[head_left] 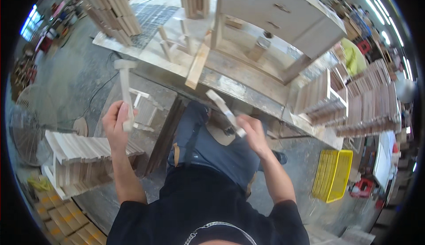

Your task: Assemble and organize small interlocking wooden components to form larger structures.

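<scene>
Jutting from left hand [116, 122]: wooden piece [124, 83]

Near, wide fisheye view from the head, steeply downward.

A worker wears a plain black short-sleeved shirt [199, 200], its sleeves ending above the elbow, and a silvery link chain [217, 223] that curves around the neckline. Blue-grey trousers [217, 163] bear a darker band down the left leg and pale, dusty-looking smudges. A dark shoe [280, 157] shows at right; left hand [117, 119] and right hand [252, 132] are gloveless.
</scene>
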### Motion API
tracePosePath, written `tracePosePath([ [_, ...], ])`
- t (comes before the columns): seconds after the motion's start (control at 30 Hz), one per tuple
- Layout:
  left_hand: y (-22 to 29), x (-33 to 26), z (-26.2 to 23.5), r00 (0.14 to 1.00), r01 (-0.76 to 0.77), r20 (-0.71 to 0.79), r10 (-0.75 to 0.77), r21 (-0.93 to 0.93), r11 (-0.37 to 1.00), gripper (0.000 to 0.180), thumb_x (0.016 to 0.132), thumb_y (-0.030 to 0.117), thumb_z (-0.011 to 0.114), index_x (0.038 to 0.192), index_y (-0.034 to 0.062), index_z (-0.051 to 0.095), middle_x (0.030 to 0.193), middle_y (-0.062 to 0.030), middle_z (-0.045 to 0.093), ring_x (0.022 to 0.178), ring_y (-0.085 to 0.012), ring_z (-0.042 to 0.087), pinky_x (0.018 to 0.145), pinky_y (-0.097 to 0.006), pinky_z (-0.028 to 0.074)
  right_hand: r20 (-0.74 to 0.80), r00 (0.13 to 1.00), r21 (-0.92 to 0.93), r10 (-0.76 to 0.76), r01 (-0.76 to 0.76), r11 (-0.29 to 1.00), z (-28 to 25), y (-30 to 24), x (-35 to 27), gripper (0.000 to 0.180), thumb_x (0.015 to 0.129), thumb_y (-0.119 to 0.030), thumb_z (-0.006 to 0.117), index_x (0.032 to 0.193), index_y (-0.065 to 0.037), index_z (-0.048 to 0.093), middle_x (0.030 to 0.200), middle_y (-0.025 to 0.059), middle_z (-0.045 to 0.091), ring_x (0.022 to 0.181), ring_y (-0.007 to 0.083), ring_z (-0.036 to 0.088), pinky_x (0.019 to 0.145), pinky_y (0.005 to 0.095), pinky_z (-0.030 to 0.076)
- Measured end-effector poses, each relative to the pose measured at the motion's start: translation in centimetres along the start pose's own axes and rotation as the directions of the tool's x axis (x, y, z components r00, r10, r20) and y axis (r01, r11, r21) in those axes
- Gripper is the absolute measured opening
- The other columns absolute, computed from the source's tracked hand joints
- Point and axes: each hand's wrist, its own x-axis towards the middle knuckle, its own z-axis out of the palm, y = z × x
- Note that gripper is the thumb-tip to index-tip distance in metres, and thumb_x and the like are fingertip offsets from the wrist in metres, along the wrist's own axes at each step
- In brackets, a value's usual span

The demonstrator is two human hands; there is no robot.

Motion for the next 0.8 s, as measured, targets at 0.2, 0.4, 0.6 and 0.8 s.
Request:
tracePosePath([
  [0.2,4.0,-4.3,11.5,0.754,0.1,0.625,0.201,-0.411,0.906,0.046,0.111,0.03,0.045,0.09,-0.0039,0.069,0.072,-0.0089,0.067,0.061,-0.0101,0.056,0.057,-0.026,0.042,-0.04,0.999,0.185,0.035,-0.028,0.982,1.9,-0.8,-0.2,0.033,0.101,-0.023,0.05,0.097,0.002,0.071,0.082,0.003,0.065,0.08,0.0102,0.055,0.073,0.0279,0.045],
  [0.4,1.5,-5.9,17.8,0.711,0.354,0.687,0.153,-0.537,0.765,0.074,0.113,0.046,0.023,0.079,-0.0049,0.065,0.062,-0.0121,0.061,0.058,-0.0162,0.054,0.06,-0.028,0.043,-0.139,0.989,0.314,0.048,-0.002,0.949,0.6,-1.5,-2.9,0.033,0.098,-0.022,0.052,0.098,0.005,0.07,0.08,0.0023,0.064,0.076,0.009,0.053,0.068,0.027,0.043],
  [0.6,0.0,-5.9,21.1,0.678,0.589,0.735,0.011,-0.552,0.59,0.081,0.111,0.057,0.014,0.071,0.003,0.059,0.057,-0.0106,0.056,0.057,-0.0202,0.053,0.063,-0.031,0.044,-0.222,0.974,0.218,0.036,0.014,0.976,0.0,-1.2,-2.3,0.029,0.098,-0.02,0.054,0.095,0.005,0.069,0.077,0.0019,0.062,0.072,0.0082,0.052,0.065,0.0262,0.042],
  [0.8,-1.9,-5.6,21.4,0.742,0.397,0.652,0.153,-0.612,0.684,0.082,0.109,0.06,0.01,0.069,0.0039,0.055,0.055,-0.0082,0.05,0.055,-0.0182,0.048,0.057,-0.029,0.039,-0.282,0.959,0.34,0.027,0.074,0.938,1.7,0.5,-1.5,0.034,0.093,-0.026,0.059,0.094,0.005,0.071,0.075,0.0037,0.063,0.066,0.009,0.053,0.059,0.0262,0.038],
])
